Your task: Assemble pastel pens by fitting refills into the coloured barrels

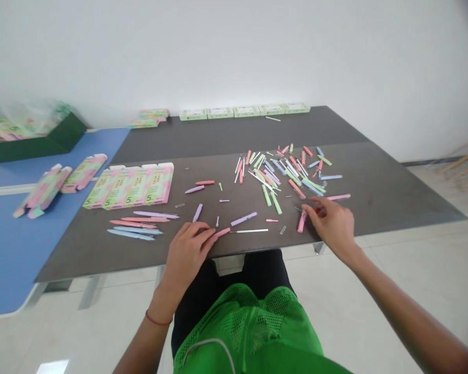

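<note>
My left hand (190,250) is closed at the table's front edge, its fingertips on a short pink pen barrel (222,232). A white ink refill (253,230) lies to the right of that barrel. My right hand (333,223) pinches the upper end of another pink pen barrel (301,222), which slants down to the table. Between my hands are a purple pen barrel (244,218), a small pink pen part (272,221) and a clear clip-like piece (283,229). Beyond my right hand spreads a heap of loose coloured pen parts and white refills (273,175).
Several whole-looking pens (138,219) lie in a row at left. Behind them sit flat patterned boxes (130,187). Green boxes (244,111) line the table's back edge. A dark green bin (35,145) and loose cartons (47,189) are on the blue table at far left.
</note>
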`<state>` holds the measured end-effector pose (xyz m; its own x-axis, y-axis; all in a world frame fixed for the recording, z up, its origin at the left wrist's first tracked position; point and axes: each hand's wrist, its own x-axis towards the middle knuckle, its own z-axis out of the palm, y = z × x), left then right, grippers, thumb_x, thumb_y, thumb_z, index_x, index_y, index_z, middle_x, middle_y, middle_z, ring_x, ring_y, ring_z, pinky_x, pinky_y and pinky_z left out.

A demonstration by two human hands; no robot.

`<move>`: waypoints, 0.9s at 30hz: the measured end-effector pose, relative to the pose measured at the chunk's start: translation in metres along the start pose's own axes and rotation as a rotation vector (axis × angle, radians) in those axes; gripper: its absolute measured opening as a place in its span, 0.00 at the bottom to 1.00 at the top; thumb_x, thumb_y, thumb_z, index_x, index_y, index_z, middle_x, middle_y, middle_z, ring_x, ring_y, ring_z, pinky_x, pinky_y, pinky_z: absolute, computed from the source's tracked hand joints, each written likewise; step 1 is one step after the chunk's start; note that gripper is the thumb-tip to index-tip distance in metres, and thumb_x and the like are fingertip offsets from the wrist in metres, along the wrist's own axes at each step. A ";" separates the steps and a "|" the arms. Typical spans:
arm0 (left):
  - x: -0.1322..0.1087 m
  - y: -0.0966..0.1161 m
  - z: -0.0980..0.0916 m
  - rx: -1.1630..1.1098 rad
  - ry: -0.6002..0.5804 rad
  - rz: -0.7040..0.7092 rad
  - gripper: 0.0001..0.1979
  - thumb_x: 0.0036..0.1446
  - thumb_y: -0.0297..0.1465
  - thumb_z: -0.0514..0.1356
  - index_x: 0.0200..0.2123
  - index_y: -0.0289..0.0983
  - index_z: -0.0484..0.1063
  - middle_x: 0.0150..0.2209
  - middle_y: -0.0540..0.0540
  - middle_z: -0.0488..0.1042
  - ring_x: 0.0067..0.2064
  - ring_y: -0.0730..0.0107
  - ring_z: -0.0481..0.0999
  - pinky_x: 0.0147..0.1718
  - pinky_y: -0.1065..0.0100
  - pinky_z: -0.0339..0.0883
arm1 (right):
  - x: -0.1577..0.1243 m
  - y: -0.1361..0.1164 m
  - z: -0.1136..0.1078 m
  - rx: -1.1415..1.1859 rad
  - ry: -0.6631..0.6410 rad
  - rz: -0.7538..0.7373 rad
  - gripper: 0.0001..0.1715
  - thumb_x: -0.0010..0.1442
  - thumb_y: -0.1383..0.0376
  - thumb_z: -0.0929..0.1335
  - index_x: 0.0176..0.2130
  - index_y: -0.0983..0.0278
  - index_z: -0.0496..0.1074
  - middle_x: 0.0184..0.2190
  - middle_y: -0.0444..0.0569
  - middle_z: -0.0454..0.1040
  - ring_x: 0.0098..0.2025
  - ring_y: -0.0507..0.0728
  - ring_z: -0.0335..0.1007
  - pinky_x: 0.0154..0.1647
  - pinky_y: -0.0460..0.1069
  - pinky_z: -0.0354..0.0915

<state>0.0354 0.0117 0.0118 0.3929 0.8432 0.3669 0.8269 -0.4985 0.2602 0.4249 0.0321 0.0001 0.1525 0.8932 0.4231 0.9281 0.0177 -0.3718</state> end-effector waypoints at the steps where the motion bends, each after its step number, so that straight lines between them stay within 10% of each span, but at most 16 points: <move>1: 0.000 0.000 0.002 -0.018 -0.015 0.012 0.12 0.71 0.37 0.58 0.45 0.39 0.81 0.44 0.44 0.78 0.44 0.61 0.75 0.47 0.58 0.72 | -0.001 -0.008 -0.003 -0.047 0.039 -0.040 0.20 0.67 0.52 0.68 0.48 0.65 0.80 0.30 0.53 0.81 0.30 0.62 0.77 0.30 0.53 0.64; 16: 0.000 -0.024 -0.015 0.109 -0.054 0.072 0.09 0.70 0.33 0.59 0.45 0.39 0.79 0.45 0.42 0.80 0.47 0.56 0.76 0.46 0.56 0.72 | -0.016 -0.101 0.003 0.172 -0.341 -0.698 0.12 0.72 0.63 0.67 0.47 0.64 0.79 0.44 0.55 0.79 0.44 0.63 0.70 0.44 0.58 0.68; 21: 0.011 0.006 -0.007 0.047 -0.006 0.102 0.13 0.68 0.33 0.62 0.53 0.41 0.77 0.50 0.43 0.79 0.51 0.57 0.75 0.50 0.56 0.71 | -0.016 -0.114 0.023 0.075 -0.352 -0.771 0.12 0.71 0.66 0.66 0.39 0.63 0.79 0.41 0.54 0.78 0.43 0.63 0.66 0.43 0.57 0.65; 27: 0.028 0.034 0.021 0.043 -0.040 0.169 0.02 0.64 0.30 0.66 0.40 0.40 0.80 0.48 0.47 0.80 0.48 0.58 0.74 0.46 0.57 0.69 | -0.019 -0.118 0.033 0.052 -0.328 -0.782 0.12 0.73 0.67 0.65 0.38 0.64 0.77 0.42 0.54 0.78 0.46 0.63 0.65 0.45 0.57 0.63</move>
<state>0.0830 0.0221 0.0122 0.5427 0.7560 0.3660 0.7640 -0.6254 0.1590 0.3013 0.0280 0.0091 -0.6399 0.7004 0.3161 0.7077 0.6975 -0.1129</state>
